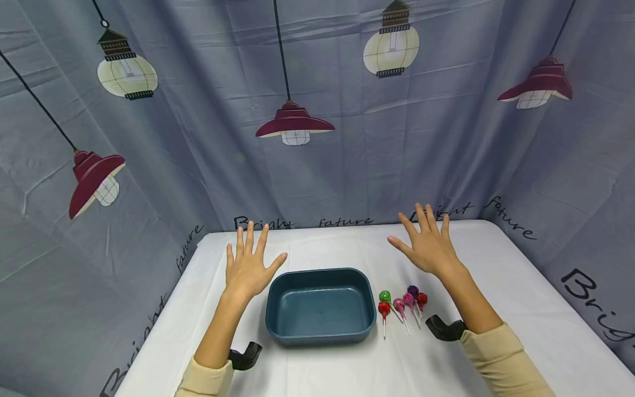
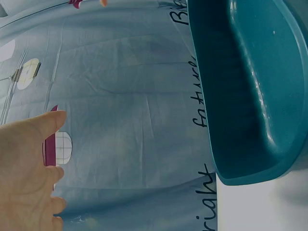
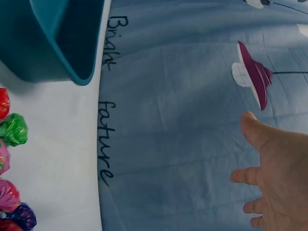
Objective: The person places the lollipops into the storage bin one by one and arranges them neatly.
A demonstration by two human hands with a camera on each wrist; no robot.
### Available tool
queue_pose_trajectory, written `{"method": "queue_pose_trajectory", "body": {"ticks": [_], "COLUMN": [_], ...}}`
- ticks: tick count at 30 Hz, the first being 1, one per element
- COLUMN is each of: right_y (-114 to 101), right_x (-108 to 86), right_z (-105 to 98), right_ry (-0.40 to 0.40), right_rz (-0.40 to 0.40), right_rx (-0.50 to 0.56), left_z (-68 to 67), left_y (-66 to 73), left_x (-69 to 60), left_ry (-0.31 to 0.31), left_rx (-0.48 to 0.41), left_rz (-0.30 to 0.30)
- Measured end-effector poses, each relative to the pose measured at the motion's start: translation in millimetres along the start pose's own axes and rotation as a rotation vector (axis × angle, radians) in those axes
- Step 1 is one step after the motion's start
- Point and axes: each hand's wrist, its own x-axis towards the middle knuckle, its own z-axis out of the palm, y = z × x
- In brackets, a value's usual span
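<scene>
My left hand [image 1: 247, 271] is raised with its fingers spread, up and to the left of a teal plastic basin [image 1: 321, 335]. My right hand [image 1: 429, 248] hovers with fingers splayed, beyond and to the right of several lollipops. Neither hand touches anything. Beside the basin's right wall lie the lollipops: a green lollipop [image 1: 385, 296], a red lollipop [image 1: 384, 308], pink ones, a purple lollipop [image 1: 413, 290] and another red one. Their white sticks point toward me. In the right wrist view the wrapped heads, such as the green lollipop [image 3: 14, 129], show at the left edge.
A white cloth covers the table [image 1: 317, 375]. Grey-blue curtain [image 1: 327, 176] printed with lamps and lettering hangs behind and along both sides. Black wrist mounts, one on the left wrist [image 1: 245, 357] and one on the right wrist [image 1: 445, 329], jut inward from the sleeves.
</scene>
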Motion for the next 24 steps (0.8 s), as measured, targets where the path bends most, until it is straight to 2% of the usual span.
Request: {"method": "queue_pose_trajectory", "body": {"ticks": [3, 5, 11, 15, 18, 24], "right_y": [1.0, 2.9, 13.3, 21.7, 27.5, 39.3], "right_x": [-4.4, -8.1, -15.9, -20.3, -26.7, -41.3], "right_z": [0.7, 0.4, 3.1, 9.2, 14.7, 26.9], "right_ry": [-0.002, 0.009, 0.147, 0.246, 0.292, 0.389], "right_rz": [-0.002, -0.003, -0.010, -0.016, 0.014, 0.117], "right_rx": [0.008, 0.021, 0.063, 0.126, 0.195, 0.335], "left_z": [1.7, 2.2, 8.0, 15.8, 24.9, 46.1], "left_y": [-0.6, -0.9, -2.2, -5.6, -9.8, -24.1], "left_x": [-1.4, -2.0, -5.3, -9.3, -15.2, -28.9], "left_ry": [0.030, 0.080, 0.311, 0.442, 0.478, 0.468], "left_rx": [-0.015, -0.039, -0.123, -0.215, -0.299, -0.460], "left_rz": [0.006, 0.020, 0.098, 0.100, 0.066, -0.019]}}
